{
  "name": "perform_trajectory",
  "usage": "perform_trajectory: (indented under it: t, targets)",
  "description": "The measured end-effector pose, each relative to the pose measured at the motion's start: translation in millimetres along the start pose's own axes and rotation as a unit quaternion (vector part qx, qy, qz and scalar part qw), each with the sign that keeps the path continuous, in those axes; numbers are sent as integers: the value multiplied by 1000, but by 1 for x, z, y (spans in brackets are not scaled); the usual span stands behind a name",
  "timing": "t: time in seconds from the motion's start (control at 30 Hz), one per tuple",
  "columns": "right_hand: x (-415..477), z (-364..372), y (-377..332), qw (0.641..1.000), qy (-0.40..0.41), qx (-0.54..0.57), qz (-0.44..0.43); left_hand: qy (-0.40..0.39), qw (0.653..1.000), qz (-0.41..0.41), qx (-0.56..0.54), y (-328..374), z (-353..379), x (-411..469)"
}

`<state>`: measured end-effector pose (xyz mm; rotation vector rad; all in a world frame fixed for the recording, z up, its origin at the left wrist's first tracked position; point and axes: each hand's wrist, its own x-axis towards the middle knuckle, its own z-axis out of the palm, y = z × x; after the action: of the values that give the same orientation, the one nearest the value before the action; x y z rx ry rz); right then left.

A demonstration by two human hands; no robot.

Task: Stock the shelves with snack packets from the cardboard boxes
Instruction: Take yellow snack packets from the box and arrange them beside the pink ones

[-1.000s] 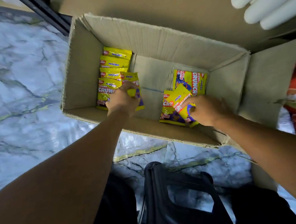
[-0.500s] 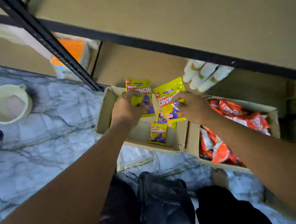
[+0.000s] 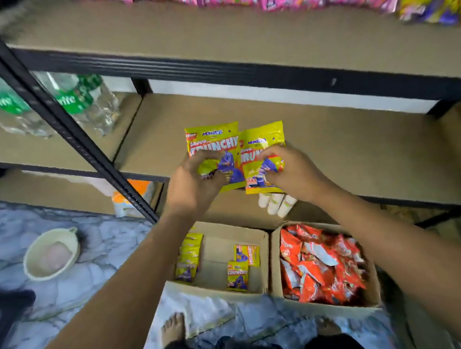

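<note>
Labels face the person and tops point up on both yellow snack packets, likely so they can be stood face-out on the bare middle shelf (image 3: pixel 363 161) just behind them. The left hand (image 3: pixel 193 183) clenches its fingers (image 3: pixel 208 157) round the left Crunchy packet (image 3: pixel 212 143). The right hand (image 3: pixel 290 168) grips the right Crunchy packet (image 3: pixel 262 139), edges overlapping. More lie in the near cardboard box (image 3: pixel 218 262).

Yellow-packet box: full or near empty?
Near empty. The box shows bare floor; a short row of packets lines its left wall, two loose packets lie on the floor.
</note>
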<state>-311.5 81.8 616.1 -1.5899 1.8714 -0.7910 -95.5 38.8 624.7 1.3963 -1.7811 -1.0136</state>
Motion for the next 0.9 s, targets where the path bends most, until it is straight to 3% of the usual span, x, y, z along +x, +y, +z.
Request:
perform_trajectory:
  t: [0.17,0.37,0.73,0.9]
  targets:
    - [-9,-77,-40,998,40,-1,-41,-21,991,131,-20,78,-20,19]
    - [-26,-154,-50,987,154,47,-16,-58,972,227,-18,153,-4,47]
    - [-37,-262,25,948,285,132,48,-94,964,221,-111,237,105,74]
    - [-26,-313,65,940,312,119,68,-91,958,256,-90,265,167,91]
